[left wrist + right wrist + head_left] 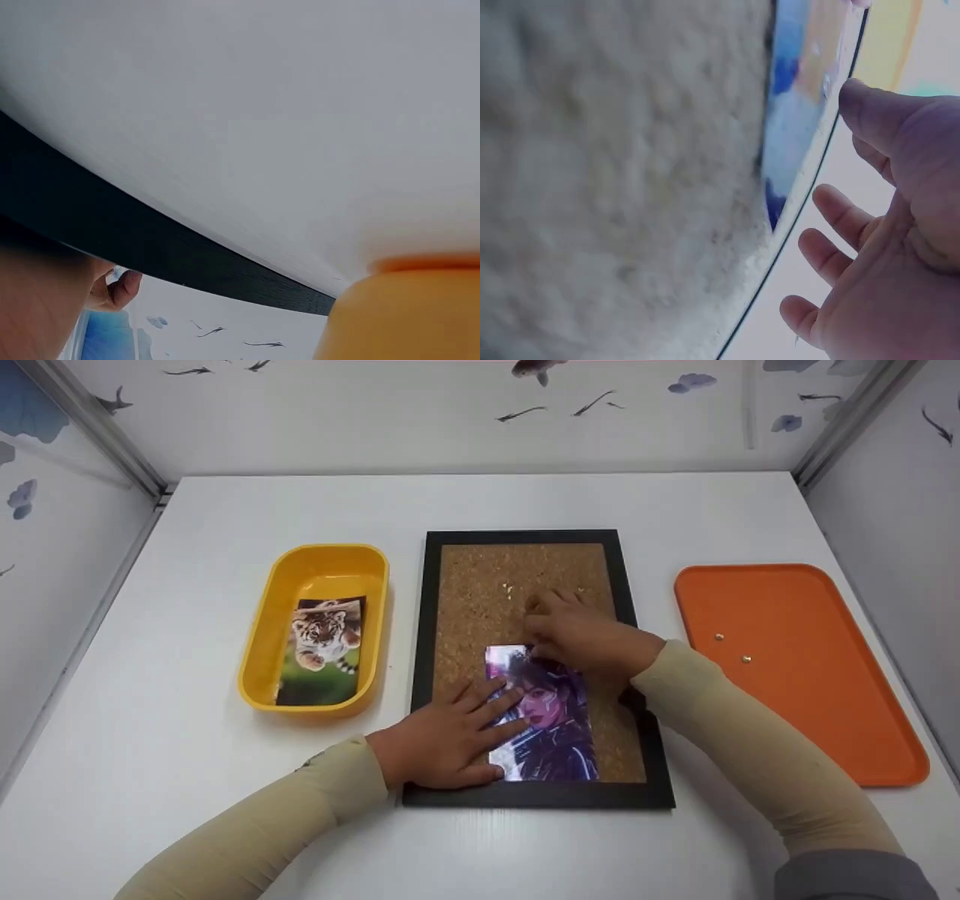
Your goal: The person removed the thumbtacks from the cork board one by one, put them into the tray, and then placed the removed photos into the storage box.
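My left hand point(450, 742) lies palm down with fingers spread, pressing on the left side of a glossy purple portrait picture point(559, 746). The picture rests on the lower part of a black-framed cork board point(480, 615). My right hand point(581, 634) is over the picture's top edge, its fingers bent and thumb low beside that edge. In the right wrist view, its thumb point(877, 112) hides part of the index finger, and the other fingers are loosely bent. I cannot tell whether the fingertips pinch anything. Small gold pins point(508, 590) show on the cork above.
A yellow basket point(251, 675) at the left holds a tiger picture point(322, 649). An orange tray point(810, 720) at the right carries two small gold pins point(746, 659). All stand on a white table point(300, 510), with patterned walls at the back and sides.
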{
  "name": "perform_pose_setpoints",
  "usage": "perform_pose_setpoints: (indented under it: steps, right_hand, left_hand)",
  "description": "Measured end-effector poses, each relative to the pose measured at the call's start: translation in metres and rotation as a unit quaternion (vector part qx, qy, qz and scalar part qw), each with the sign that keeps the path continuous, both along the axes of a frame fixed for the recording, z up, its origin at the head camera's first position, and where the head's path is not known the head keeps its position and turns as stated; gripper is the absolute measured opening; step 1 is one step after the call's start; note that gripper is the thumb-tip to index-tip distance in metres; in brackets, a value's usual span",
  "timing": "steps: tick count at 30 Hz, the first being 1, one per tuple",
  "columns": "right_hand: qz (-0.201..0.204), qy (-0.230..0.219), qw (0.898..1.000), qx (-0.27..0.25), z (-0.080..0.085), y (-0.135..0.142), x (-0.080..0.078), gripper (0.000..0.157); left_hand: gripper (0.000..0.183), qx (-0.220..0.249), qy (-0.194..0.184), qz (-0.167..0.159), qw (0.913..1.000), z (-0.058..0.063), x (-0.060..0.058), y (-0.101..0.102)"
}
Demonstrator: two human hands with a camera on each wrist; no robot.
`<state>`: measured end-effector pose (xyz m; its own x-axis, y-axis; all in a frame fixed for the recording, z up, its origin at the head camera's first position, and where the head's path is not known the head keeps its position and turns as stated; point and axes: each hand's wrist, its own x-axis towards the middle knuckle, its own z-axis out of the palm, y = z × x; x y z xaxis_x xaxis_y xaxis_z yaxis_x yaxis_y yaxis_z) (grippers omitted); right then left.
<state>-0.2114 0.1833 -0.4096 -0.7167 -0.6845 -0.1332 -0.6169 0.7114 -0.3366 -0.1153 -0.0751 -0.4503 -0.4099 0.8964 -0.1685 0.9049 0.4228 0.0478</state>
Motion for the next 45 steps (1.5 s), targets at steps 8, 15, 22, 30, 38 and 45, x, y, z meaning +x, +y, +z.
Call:
perform_pose_setpoints:
  steps: [8, 15, 22, 30, 38, 45]
  right_hand:
    - [-0.004, 0.048, 0.999, 0.001, 0.009, 0.009, -0.003, 0.010]
    - [-0.044, 0.044, 0.998, -0.003, 0.020, 0.019, 0.000, 0.008]
    - [-0.077, 0.044, 0.996, -0.025, 0.025, 0.045, 0.001, 0.012]
    - [-0.071, 0.057, 0.995, -0.043, 0.029, 0.079, 0.011, 0.017]
    - [-0.102, 0.030, 0.994, -0.030, 0.037, 0.111, 0.020, 0.016]
    - [-0.134, 0.003, 0.989, -0.059, 0.048, 0.145, 0.030, 0.014]
  left_hand:
    - [0.071, -0.014, -0.007, 0.000, 0.9999, 0.001, -0.002, 0.001]
    - [0.070, -0.012, -0.005, 0.002, 0.9999, 0.000, -0.002, 0.001]
    - [0.070, -0.011, -0.015, 0.004, 0.9998, 0.002, -0.002, 0.001]
    - [0.070, -0.006, -0.007, -0.001, 1.0000, 0.003, -0.001, 0.001]
    - [0.069, -0.007, -0.010, 0.003, 0.9999, 0.004, 0.000, 0.001]
    - [0.070, -0.009, -0.008, 0.000, 0.9999, 0.004, -0.001, 0.001]
